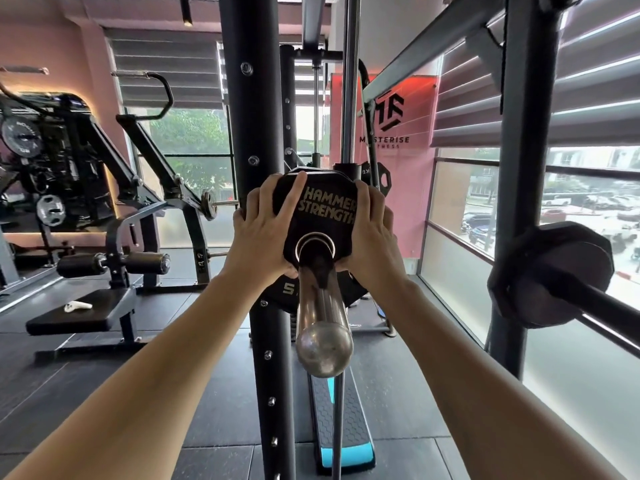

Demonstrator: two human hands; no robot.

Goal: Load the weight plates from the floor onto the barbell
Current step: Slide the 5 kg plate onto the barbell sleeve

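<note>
A black weight plate (329,209) lettered "HAMMER STRENGTH" sits on the steel barbell sleeve (322,317), which points straight at me at centre frame. My left hand (266,230) grips the plate's left edge, fingers spread over its face. On the plate's right edge my right hand (374,233) holds it the same way. A larger black plate (287,292) marked "5" shows just behind and below the one I hold. The floor directly under the sleeve is partly hidden by my arms.
A black rack upright (256,116) stands just left of the plate. To the right another plate (550,275) hangs on a storage peg by the window. A black bench (83,317) and a leg machine (114,261) stand at left. A blue-edged step (346,445) lies below the sleeve.
</note>
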